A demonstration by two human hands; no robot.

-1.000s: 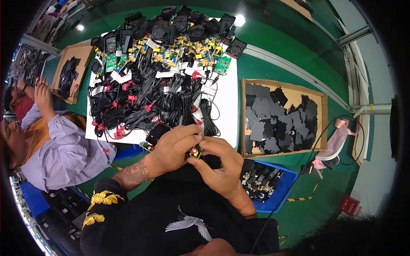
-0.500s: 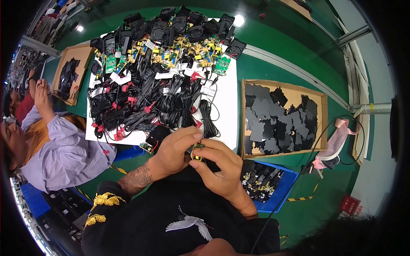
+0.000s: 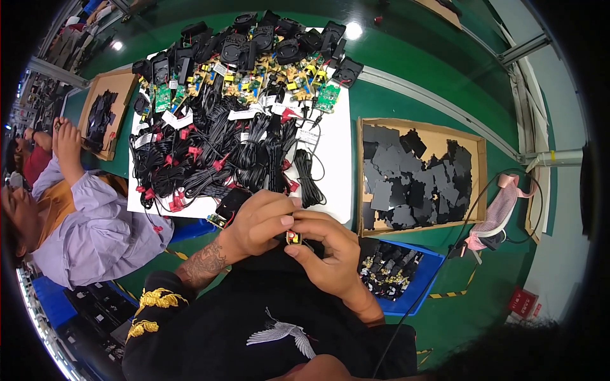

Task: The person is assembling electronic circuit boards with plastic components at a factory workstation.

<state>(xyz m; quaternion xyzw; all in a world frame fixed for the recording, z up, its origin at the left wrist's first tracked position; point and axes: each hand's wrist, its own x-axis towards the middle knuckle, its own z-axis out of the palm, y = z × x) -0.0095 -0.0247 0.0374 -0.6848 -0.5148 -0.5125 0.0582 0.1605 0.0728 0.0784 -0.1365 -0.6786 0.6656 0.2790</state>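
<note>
Close in front of my chest, both hands meet around a small circuit board with yellow and red parts. My right hand pinches it between thumb and fingers. My left hand is closed against its upper end, with the thumb bent toward the fingers; part of the board is hidden there. Beside my left wrist lies a black plastic housing with a small board at its lower edge. Beyond my hands, bundled black cables with red tags lie on a white sheet.
Black housings and circuit boards crowd the sheet's far end. At right stands a cardboard tray of black sheets, with a blue bin of small parts below it. Another person works at left near a second cardboard tray.
The circuit board has turned in my fingers, showing more of its red and yellow parts. My left thumb has moved up near the board's top. At left, the other person's hands have shifted slightly.
</note>
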